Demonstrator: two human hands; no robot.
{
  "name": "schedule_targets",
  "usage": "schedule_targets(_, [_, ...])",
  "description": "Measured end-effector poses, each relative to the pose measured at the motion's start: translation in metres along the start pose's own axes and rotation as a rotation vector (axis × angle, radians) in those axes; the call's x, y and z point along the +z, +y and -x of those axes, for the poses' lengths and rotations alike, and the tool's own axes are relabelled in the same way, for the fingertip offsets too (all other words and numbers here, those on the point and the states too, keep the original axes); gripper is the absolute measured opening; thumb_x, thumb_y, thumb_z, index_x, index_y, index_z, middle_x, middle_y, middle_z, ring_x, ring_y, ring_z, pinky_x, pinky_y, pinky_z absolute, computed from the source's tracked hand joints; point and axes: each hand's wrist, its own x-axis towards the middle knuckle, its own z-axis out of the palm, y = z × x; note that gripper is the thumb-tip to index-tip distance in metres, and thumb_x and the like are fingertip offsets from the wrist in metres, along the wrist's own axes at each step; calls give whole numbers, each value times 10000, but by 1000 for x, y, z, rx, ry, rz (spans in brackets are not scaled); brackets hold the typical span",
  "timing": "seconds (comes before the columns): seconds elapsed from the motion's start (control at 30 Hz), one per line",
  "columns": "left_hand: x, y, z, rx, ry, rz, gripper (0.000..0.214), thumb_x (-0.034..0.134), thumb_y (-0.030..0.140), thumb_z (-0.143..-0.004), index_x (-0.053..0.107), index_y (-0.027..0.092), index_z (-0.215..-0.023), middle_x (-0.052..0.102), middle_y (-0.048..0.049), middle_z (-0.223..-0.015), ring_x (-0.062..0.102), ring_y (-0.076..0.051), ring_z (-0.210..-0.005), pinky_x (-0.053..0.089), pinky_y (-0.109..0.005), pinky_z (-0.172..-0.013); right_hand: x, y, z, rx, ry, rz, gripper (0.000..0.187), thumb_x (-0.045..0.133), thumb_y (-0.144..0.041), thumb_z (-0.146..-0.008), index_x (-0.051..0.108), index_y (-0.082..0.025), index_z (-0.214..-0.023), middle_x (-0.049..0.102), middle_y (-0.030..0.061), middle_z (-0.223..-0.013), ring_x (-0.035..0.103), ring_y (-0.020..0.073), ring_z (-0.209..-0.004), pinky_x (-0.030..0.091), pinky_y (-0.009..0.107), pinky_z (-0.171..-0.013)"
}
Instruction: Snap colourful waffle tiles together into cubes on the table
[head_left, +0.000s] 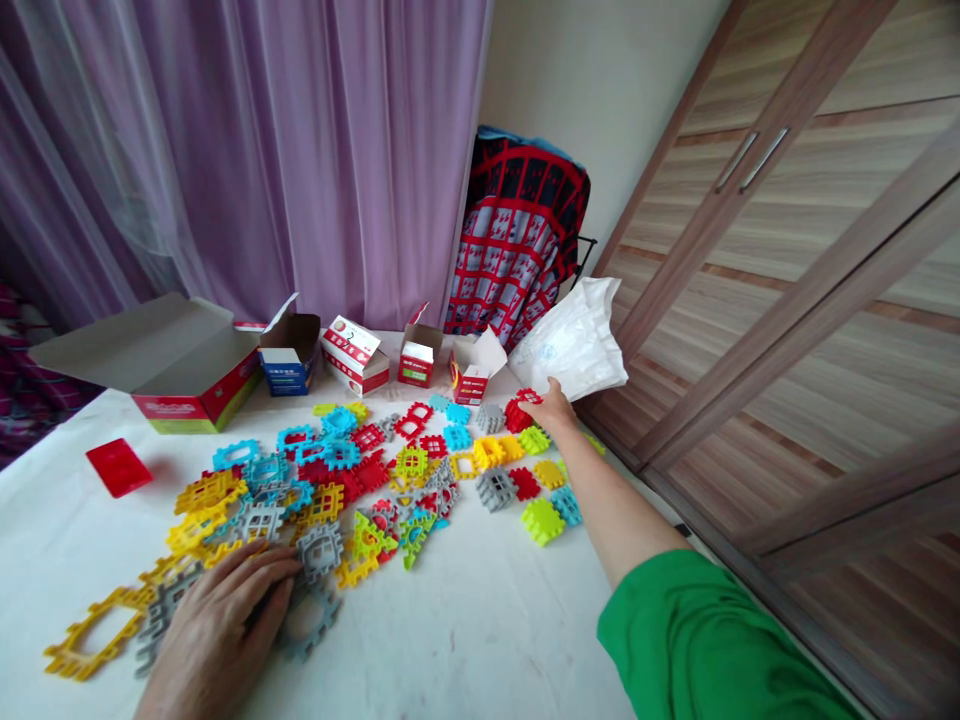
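Observation:
Interlocking plastic building pieces are spread over the white table, some solid squares, some open frames. My left hand (pixel 232 605) lies loosely over the near left of the pile. Its fingers rest beside a grey window piece (pixel 320 548) and a grey ring piece (pixel 309 625), and it does not seem to hold anything. Stretched to the far right, my right hand (pixel 553 408) has its fingers at a stack of red pieces (pixel 519 412) and appears to grip it; part of the grip is hidden. Lime pieces (pixel 543 521) and a grey stack (pixel 496 489) sit nearer me.
Along the back stand a large open box (pixel 180 408), a blue box (pixel 288 370), and several small red-and-white boxes (pixel 355 357). A white plastic bag (pixel 574 340) stands behind my right hand. A red card-like piece (pixel 118 467) lies left. A wardrobe (pixel 810 300) borders the right side.

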Motion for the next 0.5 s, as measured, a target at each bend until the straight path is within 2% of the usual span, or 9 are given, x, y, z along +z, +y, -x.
schedule_targets(0.3, [-1, -2, 1, 18, -5, -4, 258, 523, 487, -894, 719, 345, -984, 766, 11, -1045, 686, -250, -1005, 567, -391, -835, 16, 0, -4, -55, -28, 94, 897, 741, -430, -755, 319, -177, -1506, 624, 162, -1313, 602, 314, -1212, 466, 402, -990])
schedule_targets(0.5, [-1, -2, 2, 21, -21, -25, 297, 501, 497, -911, 727, 322, -992, 764, 2, -1045, 676, -238, -1023, 544, -375, -871, 17, 3, -7, -60, -40, 138, 881, 735, -454, -760, 332, -192, -1497, 624, 159, -1308, 607, 311, -1201, 474, 389, -971])
